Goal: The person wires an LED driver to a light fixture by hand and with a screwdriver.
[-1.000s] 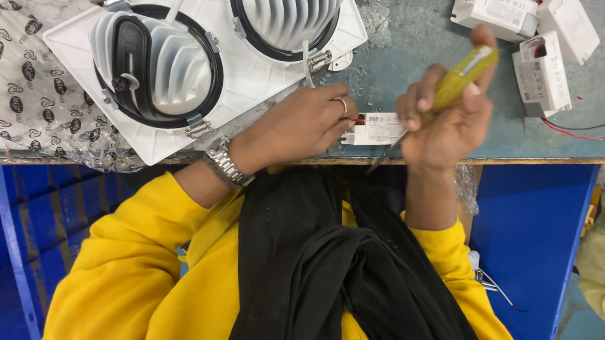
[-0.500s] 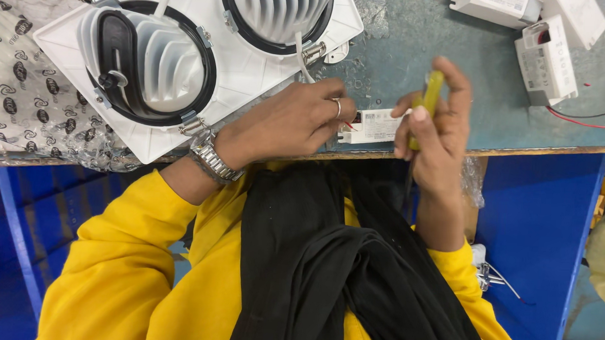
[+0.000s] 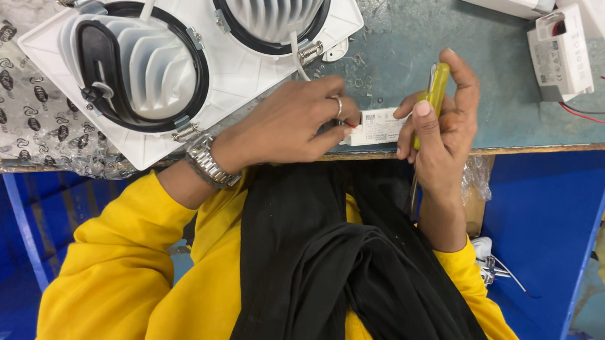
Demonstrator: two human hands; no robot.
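1. The right hand [image 3: 440, 128] is clenched around a yellow screwdriver [image 3: 431, 101]; the fingers wrap the handle and the thumb lies along its front. The handle points up and the thin metal shaft goes down past the wrist, below the worktop edge.
2. The left hand [image 3: 294, 122] presses its fingers on the left end of a small white driver box [image 3: 379, 126]. The fingertips pinch there, where a short red wire shows, but I cannot tell exactly what they grip. A ring is on one finger and a metal watch [image 3: 208, 160] is on the wrist.
3. The small white driver box lies on the grey-green worktop [image 3: 403, 38], close to its front edge, between the two hands and touching both.
4. Just behind the left hand lies a white double downlight fixture [image 3: 232, 78], with two round ribbed heat sinks in black rings and spring clips at the sides. It sits partly over the worktop edge and blocks the space to the left.
5. Under the fixture, at the far left, there is a printed plastic wrapping [image 3: 19, 110].
6. At the far right stands a second white driver box [image 3: 559, 59] with red and black wires, well apart from the hands.
7. Below the worktop are yellow sleeves and a black cloth on the lap.
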